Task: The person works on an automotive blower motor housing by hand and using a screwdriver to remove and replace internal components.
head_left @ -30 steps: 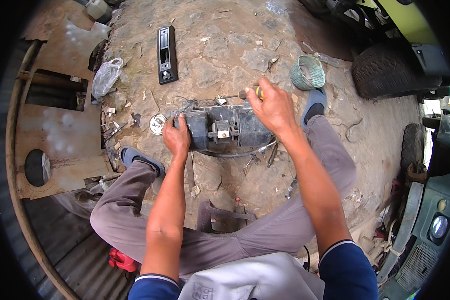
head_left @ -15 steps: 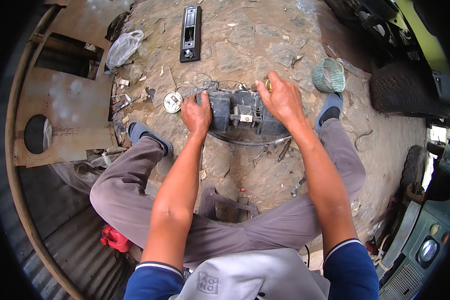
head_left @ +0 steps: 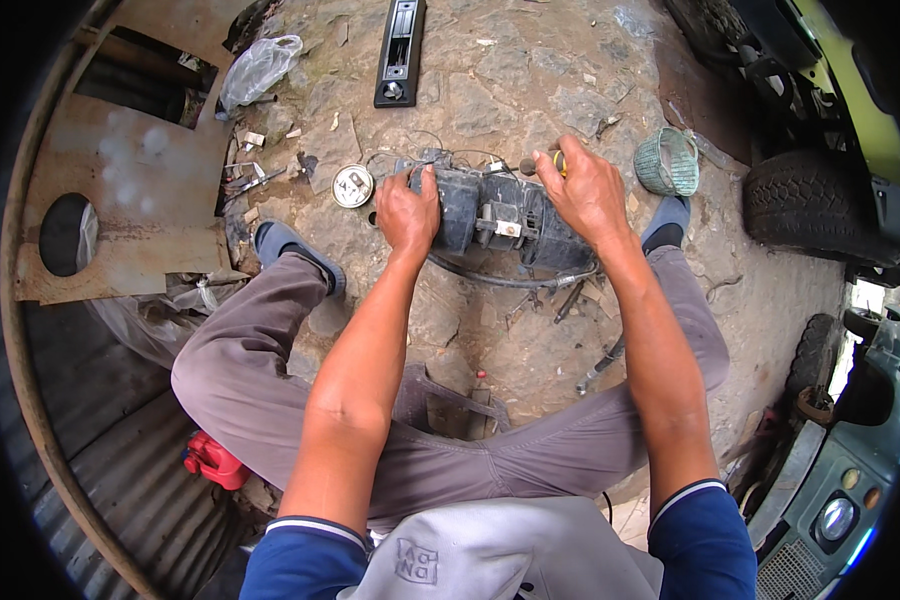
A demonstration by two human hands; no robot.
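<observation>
On the ground between my feet lies a black plastic blower housing (head_left: 460, 212) with two rounded drums and a pale tag on its middle bracket. My left hand (head_left: 406, 218) is closed over the housing's left end, thumb on top. At the far right side of the housing, my right hand (head_left: 594, 195) is wrapped round a screwdriver (head_left: 560, 163); only part of its yellow and black handle shows, and its tip is hidden. A black hose (head_left: 510, 282) curves along the near side of the housing. Just left of my left hand sits a round tin (head_left: 352, 186) with small parts in it.
A long black panel (head_left: 398, 55) lies at the far side. A green woven basket (head_left: 660, 170) stands beside my right foot. Loose tools, including a dark rod-like one (head_left: 602, 366), lie nearby. Rusty sheet metal (head_left: 120, 240) is at left, a tyre (head_left: 820, 190) at right.
The whole view has tilted slightly, so the housing and hands appear a little further right. Both hands keep their hold, and the housing seems slightly turned.
</observation>
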